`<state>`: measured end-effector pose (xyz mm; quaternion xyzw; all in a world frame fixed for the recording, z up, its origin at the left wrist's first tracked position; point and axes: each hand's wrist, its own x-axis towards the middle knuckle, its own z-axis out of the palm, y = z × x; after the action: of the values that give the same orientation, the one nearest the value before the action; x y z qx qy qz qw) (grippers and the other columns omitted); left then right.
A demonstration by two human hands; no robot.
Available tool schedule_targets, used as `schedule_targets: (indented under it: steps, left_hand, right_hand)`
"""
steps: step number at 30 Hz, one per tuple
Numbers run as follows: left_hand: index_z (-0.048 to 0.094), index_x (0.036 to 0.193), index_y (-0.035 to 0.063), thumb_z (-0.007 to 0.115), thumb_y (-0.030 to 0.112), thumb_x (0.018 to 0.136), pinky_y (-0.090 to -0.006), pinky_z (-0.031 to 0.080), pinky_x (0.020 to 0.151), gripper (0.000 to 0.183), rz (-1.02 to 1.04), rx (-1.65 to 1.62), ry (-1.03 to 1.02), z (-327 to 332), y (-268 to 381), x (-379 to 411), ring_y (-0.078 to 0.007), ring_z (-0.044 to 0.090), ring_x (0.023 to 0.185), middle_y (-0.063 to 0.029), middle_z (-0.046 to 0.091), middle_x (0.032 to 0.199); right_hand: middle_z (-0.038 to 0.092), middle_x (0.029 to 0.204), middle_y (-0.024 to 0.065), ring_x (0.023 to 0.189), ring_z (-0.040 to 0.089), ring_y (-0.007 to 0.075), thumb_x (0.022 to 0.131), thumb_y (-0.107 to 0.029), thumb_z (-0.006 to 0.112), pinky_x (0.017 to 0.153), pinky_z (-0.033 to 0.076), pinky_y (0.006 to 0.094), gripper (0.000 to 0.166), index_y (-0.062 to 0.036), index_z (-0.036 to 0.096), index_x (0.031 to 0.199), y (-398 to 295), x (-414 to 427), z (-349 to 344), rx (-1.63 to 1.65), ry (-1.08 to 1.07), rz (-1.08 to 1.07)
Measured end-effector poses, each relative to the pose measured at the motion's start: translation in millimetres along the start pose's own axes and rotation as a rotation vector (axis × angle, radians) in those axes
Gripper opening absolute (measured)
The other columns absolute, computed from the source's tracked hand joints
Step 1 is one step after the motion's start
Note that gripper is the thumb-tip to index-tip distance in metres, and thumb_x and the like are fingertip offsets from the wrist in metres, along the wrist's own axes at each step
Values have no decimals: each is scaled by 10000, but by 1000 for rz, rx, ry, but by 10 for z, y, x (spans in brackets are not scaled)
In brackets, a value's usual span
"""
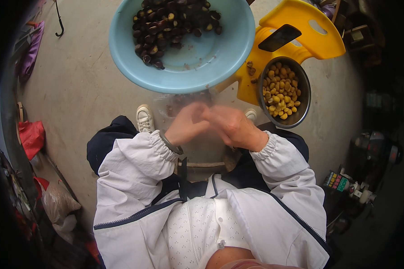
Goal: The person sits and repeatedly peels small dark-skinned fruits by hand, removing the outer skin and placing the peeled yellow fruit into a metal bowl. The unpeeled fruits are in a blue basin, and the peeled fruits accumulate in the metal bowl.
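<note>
My left hand point(188, 123) and my right hand point(238, 129) meet over the floor between my knees, their fingertips together and blurred. Whatever lies between the fingers is hidden. Just beyond them is a light blue plastic basin point(235, 50) with dark brown chestnuts point(155, 33) heaped on its far left side, some showing pale cut spots. To the right of my right hand, a steel bowl point(306, 107) holds peeled yellow chestnuts point(282, 88). Brown shell bits and what looks like clear plastic point(163, 101) show below the basin's near rim, partly behind my hands.
The bowl rests on the near part of a yellow plastic chair point(289, 15), with a black phone point(280, 37) and brown scraps point(251, 70) on it. My shoe point(144, 118) is left of my hands. Bags point(59, 200) line the left; dim clutter point(360, 191) fills the right.
</note>
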<state>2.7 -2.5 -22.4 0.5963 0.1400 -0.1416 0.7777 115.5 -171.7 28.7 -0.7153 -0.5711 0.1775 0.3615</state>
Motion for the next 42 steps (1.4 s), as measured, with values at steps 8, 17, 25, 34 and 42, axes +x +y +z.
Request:
schedule_targets:
  steps: [8, 17, 25, 34, 42]
  left_hand:
    - [504, 911, 37, 593, 31, 789, -218, 456, 629, 151, 29, 150, 65, 72, -8, -27, -54, 544, 738, 1, 563, 823]
    - [570, 925, 23, 504, 12, 869, -190, 403, 616, 88, 48, -95, 129, 70, 235, -58, -54, 542, 714, -5, 603, 808]
    - [574, 1158, 10, 647, 159, 962, -215, 460, 693, 257, 52, -148, 166, 106, 172, -62, -78, 592, 825, -23, 636, 967]
    - [538, 1235, -2, 649, 86, 953, -235, 506, 741, 316, 70, -220, 68, 50, -11, -23, -88, 599, 858, -44, 631, 1047]
    - [534, 1238, -5, 599, 49, 945, -227, 489, 748, 305, 117, -122, 37, 55, 18, -39, -79, 594, 889, -33, 628, 1050]
  right_hand:
    - [588, 851, 122, 782, 626, 319, 797, -57, 716, 683, 519, 407, 338, -40, 593, 1111, -92, -8, 50, 30, -19, 20]
    - [666, 1025, 117, 887, 670, 223, 940, -49, 605, 762, 526, 304, 338, -32, 543, 1272, 1, -46, -61, 485, 13, 238]
    - [665, 972, 73, 834, 648, 115, 938, -37, 580, 722, 516, 264, 327, -24, 547, 1263, -1, -22, -90, 476, 53, 368]
    - [683, 974, 123, 801, 670, 196, 901, -26, 620, 715, 523, 294, 331, -23, 592, 1230, 32, -42, 18, 461, 98, 344]
    - [689, 1057, 150, 878, 696, 280, 880, -51, 670, 755, 546, 342, 351, -36, 609, 1225, 26, -18, -41, 341, 56, 221]
